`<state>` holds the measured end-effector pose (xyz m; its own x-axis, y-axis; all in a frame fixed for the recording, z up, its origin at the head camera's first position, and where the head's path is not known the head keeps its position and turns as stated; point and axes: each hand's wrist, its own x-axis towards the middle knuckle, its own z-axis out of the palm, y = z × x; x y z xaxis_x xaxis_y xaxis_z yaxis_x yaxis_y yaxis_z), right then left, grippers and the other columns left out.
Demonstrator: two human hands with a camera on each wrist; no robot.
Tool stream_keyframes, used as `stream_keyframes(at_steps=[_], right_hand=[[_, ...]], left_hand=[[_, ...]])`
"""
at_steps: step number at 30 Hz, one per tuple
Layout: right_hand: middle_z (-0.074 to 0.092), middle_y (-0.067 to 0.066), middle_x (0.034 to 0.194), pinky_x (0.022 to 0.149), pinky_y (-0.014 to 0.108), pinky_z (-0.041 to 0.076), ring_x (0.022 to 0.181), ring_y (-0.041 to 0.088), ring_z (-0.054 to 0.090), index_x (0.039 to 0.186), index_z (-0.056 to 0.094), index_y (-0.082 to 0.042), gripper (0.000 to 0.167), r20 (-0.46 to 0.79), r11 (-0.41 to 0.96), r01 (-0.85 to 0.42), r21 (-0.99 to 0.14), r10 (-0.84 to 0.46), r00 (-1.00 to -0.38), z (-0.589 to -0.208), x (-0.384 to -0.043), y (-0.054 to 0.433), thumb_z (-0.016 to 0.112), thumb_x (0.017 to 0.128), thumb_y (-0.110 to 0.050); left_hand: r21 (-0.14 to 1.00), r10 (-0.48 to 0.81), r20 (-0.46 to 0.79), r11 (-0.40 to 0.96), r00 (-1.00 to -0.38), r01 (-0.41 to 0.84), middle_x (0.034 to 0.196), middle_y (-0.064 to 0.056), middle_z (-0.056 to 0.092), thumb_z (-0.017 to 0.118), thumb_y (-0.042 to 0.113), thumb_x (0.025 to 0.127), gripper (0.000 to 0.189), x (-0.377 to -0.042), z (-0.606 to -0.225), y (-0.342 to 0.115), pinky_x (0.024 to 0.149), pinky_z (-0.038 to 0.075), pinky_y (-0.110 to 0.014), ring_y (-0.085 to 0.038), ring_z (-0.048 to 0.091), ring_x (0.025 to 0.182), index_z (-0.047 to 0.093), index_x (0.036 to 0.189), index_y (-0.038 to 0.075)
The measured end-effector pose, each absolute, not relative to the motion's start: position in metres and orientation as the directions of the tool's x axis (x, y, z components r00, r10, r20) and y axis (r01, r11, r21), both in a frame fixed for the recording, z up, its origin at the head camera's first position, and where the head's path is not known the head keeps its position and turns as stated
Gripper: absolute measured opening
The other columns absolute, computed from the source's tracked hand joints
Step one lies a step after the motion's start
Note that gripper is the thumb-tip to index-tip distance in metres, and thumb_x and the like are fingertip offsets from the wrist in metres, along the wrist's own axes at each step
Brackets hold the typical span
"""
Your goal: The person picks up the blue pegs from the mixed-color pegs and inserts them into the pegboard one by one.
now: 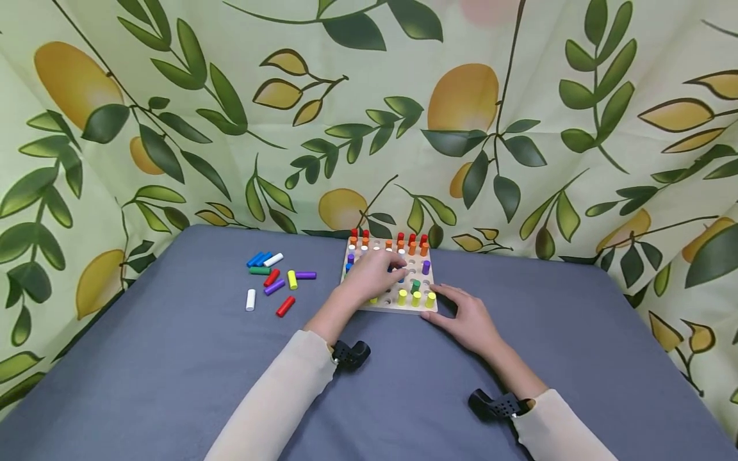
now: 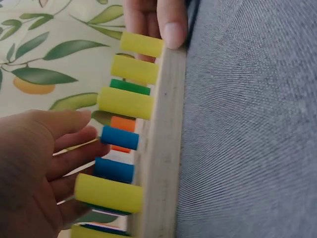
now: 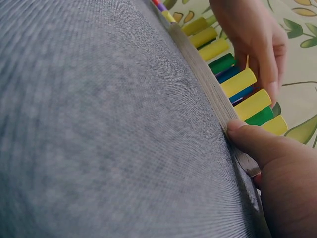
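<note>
A wooden pegboard [image 1: 403, 311] lies flat at the far side of the table with coloured pegs standing in it. Over its middle reaches my left hand [image 1: 373, 276], hiding part of the rows. In the left wrist view its fingertips are right at the end of a blue peg [image 2: 120, 138] that stands in the board, and the fingers are loosely bent. My right hand [image 1: 469, 321] holds the board's front right corner, thumb on the front edge and fingers along the right side. Yellow pegs [image 1: 416, 299] line the front row, with a green peg [image 1: 416, 285] behind them.
Several loose pegs lie left of the board, among them a red peg [image 1: 285, 306], a white peg [image 1: 250, 299], a green peg [image 1: 259, 271] and a yellow peg [image 1: 292, 280]. A leaf-printed curtain [image 1: 380, 77] hangs behind the grey-blue tablecloth [image 1: 173, 358].
</note>
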<state>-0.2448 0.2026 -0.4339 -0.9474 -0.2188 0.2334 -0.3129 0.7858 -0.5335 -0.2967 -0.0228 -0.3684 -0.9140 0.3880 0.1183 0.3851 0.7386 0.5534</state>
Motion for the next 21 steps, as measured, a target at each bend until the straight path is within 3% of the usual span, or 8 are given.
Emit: stream_keyframes(at_steps=[8, 15, 21], right_hand=[[0.056, 0.022, 0.146, 0.111, 0.065, 0.039, 0.137, 0.044, 0.051, 0.142, 0.060, -0.015, 0.066, 0.211, 0.783, -0.309, -0.539, -0.230, -0.950, -0.433, -0.244, 0.209, 0.075, 0.087, -0.049], [0.057, 0.021, 0.146, 0.112, 0.064, 0.038, 0.137, 0.044, 0.051, 0.142, 0.059, -0.015, 0.067, 0.210, 0.785, -0.309, -0.536, -0.231, -0.950, -0.434, -0.244, 0.207, 0.076, 0.087, -0.049], [0.057, 0.022, 0.145, 0.112, 0.064, 0.038, 0.137, 0.044, 0.051, 0.142, 0.060, -0.014, 0.066, 0.217, 0.790, -0.303, -0.533, -0.218, -0.951, -0.436, -0.244, 0.207, 0.076, 0.087, -0.048]], left_hand=[[0.555, 0.361, 0.184, 0.729, -0.914, 0.400, 0.117, -0.001, 0.075, 0.066, 0.028, 0.099, 0.028, -0.286, -0.360, -0.033, 0.100, 0.053, -0.041, -0.017, 0.068, 0.113, 0.073, 0.123, 0.015], [0.569, 0.330, 0.216, 0.722, -0.919, 0.393, 0.110, 0.000, 0.076, 0.067, 0.026, 0.098, 0.025, -0.275, -0.351, -0.072, 0.090, 0.056, -0.039, -0.016, 0.068, 0.101, 0.075, 0.119, 0.015], [0.550, 0.262, 0.237, 0.757, -0.935, 0.352, 0.111, -0.004, 0.076, 0.066, 0.025, 0.099, 0.025, -0.275, -0.351, -0.114, 0.089, 0.058, -0.041, -0.020, 0.069, 0.101, 0.075, 0.118, 0.012]])
